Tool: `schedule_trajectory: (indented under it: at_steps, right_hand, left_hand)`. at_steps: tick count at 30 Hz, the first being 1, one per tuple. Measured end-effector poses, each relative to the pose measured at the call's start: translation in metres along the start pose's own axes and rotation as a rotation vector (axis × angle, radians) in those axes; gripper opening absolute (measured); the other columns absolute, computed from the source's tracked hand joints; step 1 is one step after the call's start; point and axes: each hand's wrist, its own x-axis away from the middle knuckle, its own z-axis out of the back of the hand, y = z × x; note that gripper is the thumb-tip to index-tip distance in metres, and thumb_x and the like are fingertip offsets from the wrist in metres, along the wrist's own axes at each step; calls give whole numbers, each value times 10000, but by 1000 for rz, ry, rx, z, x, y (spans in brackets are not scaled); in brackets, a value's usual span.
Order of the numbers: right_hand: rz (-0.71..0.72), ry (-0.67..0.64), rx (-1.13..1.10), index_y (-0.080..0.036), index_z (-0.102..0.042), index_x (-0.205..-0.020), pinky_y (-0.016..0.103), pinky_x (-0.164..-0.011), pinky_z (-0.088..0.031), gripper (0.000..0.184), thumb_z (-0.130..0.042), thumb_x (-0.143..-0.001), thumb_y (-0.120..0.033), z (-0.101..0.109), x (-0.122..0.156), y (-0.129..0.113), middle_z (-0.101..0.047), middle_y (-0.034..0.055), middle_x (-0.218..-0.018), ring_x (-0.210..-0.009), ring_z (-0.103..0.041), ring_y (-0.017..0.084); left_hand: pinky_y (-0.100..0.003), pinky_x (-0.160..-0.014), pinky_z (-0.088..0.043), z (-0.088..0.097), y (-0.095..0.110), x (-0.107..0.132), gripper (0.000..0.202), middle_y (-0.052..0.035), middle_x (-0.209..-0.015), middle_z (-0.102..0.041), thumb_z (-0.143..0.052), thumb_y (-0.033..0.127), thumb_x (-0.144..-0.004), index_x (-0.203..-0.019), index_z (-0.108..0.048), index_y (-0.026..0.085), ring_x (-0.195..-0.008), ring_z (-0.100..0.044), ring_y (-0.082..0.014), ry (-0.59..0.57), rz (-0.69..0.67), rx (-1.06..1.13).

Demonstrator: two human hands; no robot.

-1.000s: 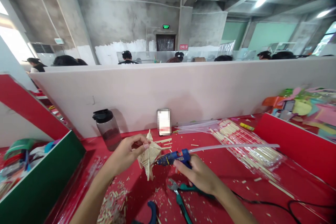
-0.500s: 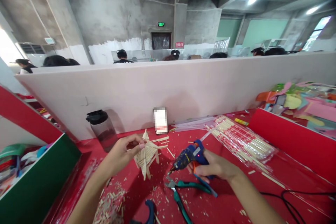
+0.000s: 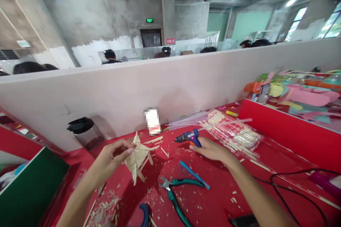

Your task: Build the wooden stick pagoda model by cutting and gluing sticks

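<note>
My left hand (image 3: 115, 154) pinches the roof of a small model pavilion (image 3: 139, 159) built from thin wooden sticks, which stands on the red table. My right hand (image 3: 213, 149) is wrapped round a blue hot glue gun (image 3: 189, 137), its nozzle pointing left towards the model and a clear glue stick (image 3: 226, 123) jutting from its back. Nearer to me lie green-handled cutting pliers (image 3: 183, 183), jaws to the left, and a slim blue rod (image 3: 195, 175) beside them. A curved dark blue handle (image 3: 144, 214) shows at the bottom edge.
Bundled sticks in plastic (image 3: 234, 131) lie at right, before a red divider (image 3: 287, 134). A phone-like blurred object (image 3: 152, 120) leans on the white partition (image 3: 128, 95). A dark-lidded bottle (image 3: 86, 134) stands left. Wood scraps (image 3: 106, 207) litter the table. A black cable (image 3: 271, 181) runs right.
My right hand has carried the glue gun up and away from the pliers. The blue rod, earlier by that hand, lies apart from it now. The view has swung right.
</note>
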Motion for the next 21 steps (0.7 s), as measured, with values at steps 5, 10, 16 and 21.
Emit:
schedule_trajectory:
  at_steps: [5, 10, 16, 21]
  right_hand:
    - [-74, 74, 204, -146, -671, -1059, 309, -813, -470, 287, -454, -1011, -328, -26, -10, 10, -741, 169, -1078, -1017, -692, 286]
    - [-201, 236, 374, -72, -620, -1174, 410, -935, -417, 343, -509, -989, -340, -34, -10, 8, -636, 270, -1220, -1190, -576, 367]
    - [163, 187, -194, -174, -687, -926, 299, -785, -459, 193, -590, -938, -340, -47, 4, -63, -724, 74, -922, -884, -652, 220]
    - [8, -134, -943, -179, -680, -822, 223, -451, -295, 349, -719, -801, -525, -108, 3, -113, -607, -20, -684, -498, -429, 86]
  left_hand:
    - [-267, -727, -510, 1, -1, -1, 287, -71, -981, -745, -627, 480, -883, -860, -677, 197, -872, -666, -214, -3, 7, 8]
    - [-269, -698, -498, 0, -1, 0, 298, -70, -937, -737, -619, 478, -884, -854, -674, 187, -817, -652, -200, 10, 2, 7]
    - [-266, -663, -478, -1, -1, 0, 280, -44, -861, -722, -596, 454, -903, -862, -669, 187, -754, -630, -179, 4, -31, -5]
    - [-260, -674, -478, -2, -3, 0, 238, -39, -876, -724, -597, 408, -912, -867, -665, 185, -762, -629, -169, -6, -70, 27]
